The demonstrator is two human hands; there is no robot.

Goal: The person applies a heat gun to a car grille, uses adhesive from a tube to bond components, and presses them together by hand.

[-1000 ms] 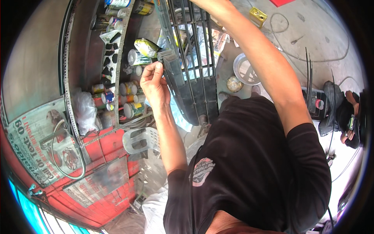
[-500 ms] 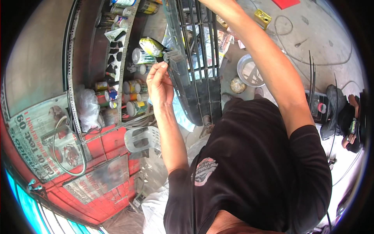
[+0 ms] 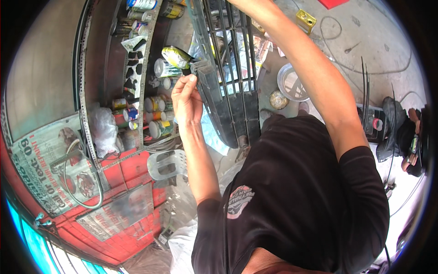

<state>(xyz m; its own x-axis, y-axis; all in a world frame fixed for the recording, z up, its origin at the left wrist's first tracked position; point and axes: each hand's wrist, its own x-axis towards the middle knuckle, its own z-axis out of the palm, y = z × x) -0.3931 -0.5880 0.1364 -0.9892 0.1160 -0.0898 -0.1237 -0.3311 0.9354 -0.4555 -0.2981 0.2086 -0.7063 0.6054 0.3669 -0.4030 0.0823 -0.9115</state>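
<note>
A long black slatted car grille (image 3: 228, 105) stands in front of me, running up past the top edge of the picture. My left hand (image 3: 187, 98) is at its left edge, thumb and fingers pinched together. A small dark bit shows at the fingertips, too small to name; whether they grip it or the grille's edge is unclear. Just beyond them is a rounded yellow and silver thing (image 3: 177, 57). My right forearm (image 3: 310, 59) reaches up over the grille's right side, and its hand lies outside the picture.
Several paint cans (image 3: 159, 129) fill the shelves on the left, beside a clear plastic bag (image 3: 105, 130). A grey plastic stool (image 3: 157, 165) stands below. To the right are a round basin (image 3: 279, 80), a yellow tin (image 3: 305, 22) and a hose (image 3: 365, 74) on the floor.
The grille has shifted very slightly, and the view has moved a little with it. My left hand keeps its pinch at the grille's edge.
</note>
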